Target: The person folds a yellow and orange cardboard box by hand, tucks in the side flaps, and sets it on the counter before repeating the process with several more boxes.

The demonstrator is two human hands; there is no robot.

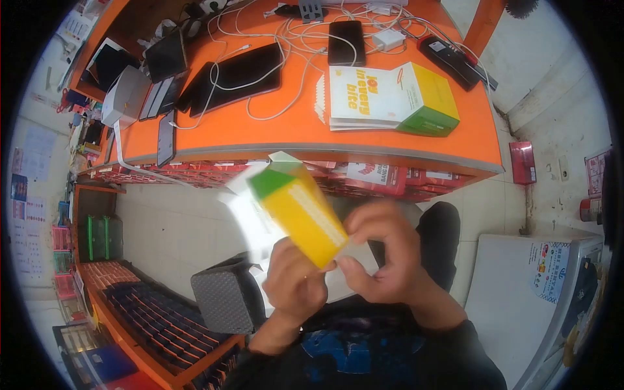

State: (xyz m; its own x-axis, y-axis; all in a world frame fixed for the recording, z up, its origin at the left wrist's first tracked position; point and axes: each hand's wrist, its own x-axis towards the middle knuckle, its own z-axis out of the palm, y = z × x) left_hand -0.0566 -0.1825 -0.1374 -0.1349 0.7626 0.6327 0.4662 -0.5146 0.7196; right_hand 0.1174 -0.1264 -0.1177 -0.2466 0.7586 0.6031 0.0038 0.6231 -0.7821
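A paper food box (305,211) in yellow, green and white is held between my two hands above my lap, tilted, with white flaps standing out on its left side. My left hand (296,283) has its fingers curled round the lower edge. Thumb and fingers of my right hand (387,250) pinch the lower right corner. The box and the fingers are slightly blurred. On the orange table ahead lies a stack of similar boxes (367,97), printed "Joy in every bite", with a yellow and green end.
The orange table (227,136) carries a black tablet (250,75), a phone (346,44), tangled white cables and a white charger (389,40). Red packets (374,175) fill the shelf below. A dark woven stool (224,299) stands left, a white fridge (513,292) right.
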